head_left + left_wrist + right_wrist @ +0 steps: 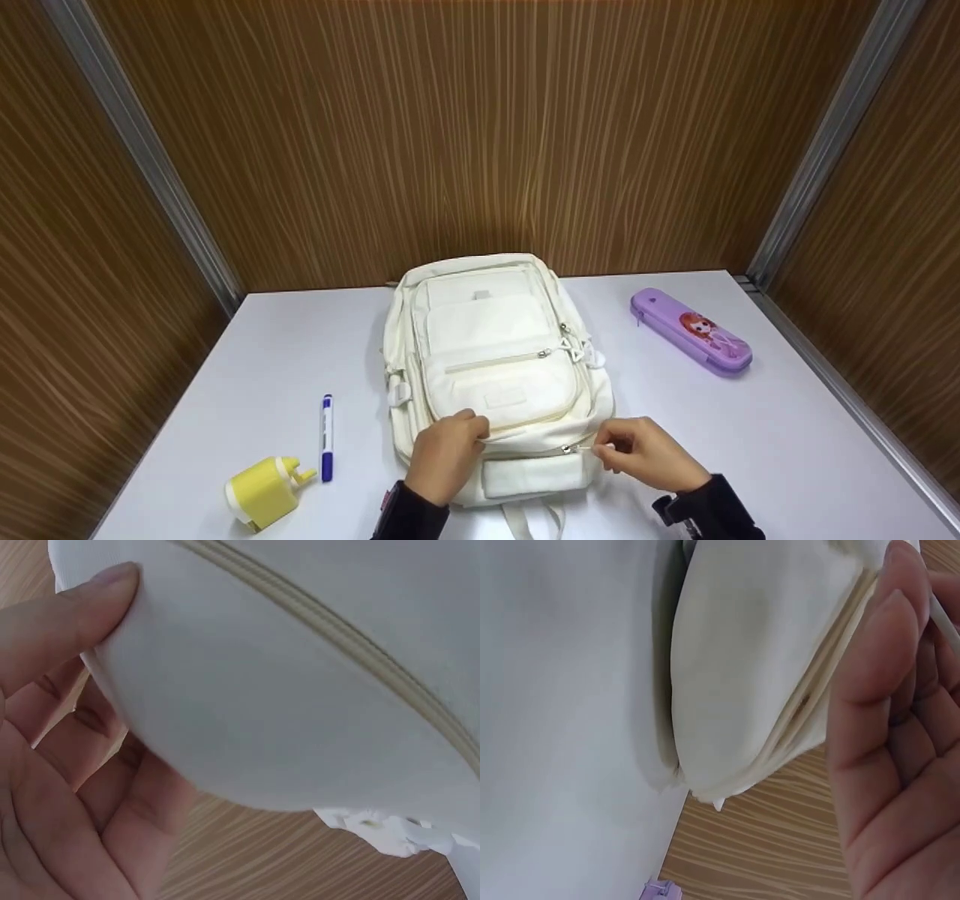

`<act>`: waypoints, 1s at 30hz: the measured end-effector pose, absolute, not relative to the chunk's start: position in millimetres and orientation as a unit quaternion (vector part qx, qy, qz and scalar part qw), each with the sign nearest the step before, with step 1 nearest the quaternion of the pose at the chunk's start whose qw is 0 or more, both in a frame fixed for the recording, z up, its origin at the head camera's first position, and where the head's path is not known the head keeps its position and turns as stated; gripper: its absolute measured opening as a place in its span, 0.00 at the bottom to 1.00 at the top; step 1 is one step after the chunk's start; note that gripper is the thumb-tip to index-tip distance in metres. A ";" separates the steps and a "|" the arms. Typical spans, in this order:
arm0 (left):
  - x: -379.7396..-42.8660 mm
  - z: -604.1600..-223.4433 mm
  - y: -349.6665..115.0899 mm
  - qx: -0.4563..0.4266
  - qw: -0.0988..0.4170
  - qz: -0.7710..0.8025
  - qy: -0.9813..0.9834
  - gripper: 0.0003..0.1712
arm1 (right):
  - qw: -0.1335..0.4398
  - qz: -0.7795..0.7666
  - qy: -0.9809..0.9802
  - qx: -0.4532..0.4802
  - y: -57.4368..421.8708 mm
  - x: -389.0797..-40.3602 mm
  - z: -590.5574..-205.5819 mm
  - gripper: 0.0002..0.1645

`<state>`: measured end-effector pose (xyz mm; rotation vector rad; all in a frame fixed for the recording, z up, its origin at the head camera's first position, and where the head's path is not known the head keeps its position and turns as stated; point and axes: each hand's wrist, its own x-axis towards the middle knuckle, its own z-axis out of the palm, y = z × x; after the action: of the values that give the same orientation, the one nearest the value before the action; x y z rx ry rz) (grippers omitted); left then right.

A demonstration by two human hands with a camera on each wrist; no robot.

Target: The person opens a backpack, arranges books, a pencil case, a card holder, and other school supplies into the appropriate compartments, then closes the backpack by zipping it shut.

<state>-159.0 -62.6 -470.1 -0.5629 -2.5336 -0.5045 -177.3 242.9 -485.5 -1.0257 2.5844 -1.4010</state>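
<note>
A cream backpack [495, 322] lies on the white table, its front pockets facing up. At its near end, my left hand [448, 456] pinches a fold of the fabric. The left wrist view has the thumb [112, 596] on top of the cloth and the fingers beneath, with a zipper [337, 634] running past. My right hand [651, 454], at the near right corner, pinches the cord pull [586, 448] of a zipper between thumb and fingertips. Close by in the right wrist view runs that bag side's zipper track [806, 699].
To the right lies a purple pencil case [690, 331] with a cartoon figure. A white marker with blue ends [327, 439] lies left of the bag, near a yellow and white object [262, 493] with small prongs. Wood-grain panels [480, 135] enclose the table's back and sides.
</note>
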 end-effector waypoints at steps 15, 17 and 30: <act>-164.2 -464.1 -103.8 -0.139 0.213 -0.178 -0.951 0.12 | 0.009 -0.429 0.856 -0.288 263.7 -180.4 -487.8 0.06; -164.4 -464.0 -106.9 -0.122 0.211 -0.173 -0.954 0.13 | 0.019 -0.429 0.856 -0.290 260.9 -180.0 -488.6 0.06; -151.9 -458.6 -87.0 -0.179 0.173 -0.166 -0.954 0.11 | 0.033 -0.434 0.843 -0.316 241.5 -173.2 -489.0 0.06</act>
<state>-151.9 -87.0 -458.6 -0.5067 -2.7065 -0.4719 -173.2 241.5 -489.0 -0.9718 2.5940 -1.3354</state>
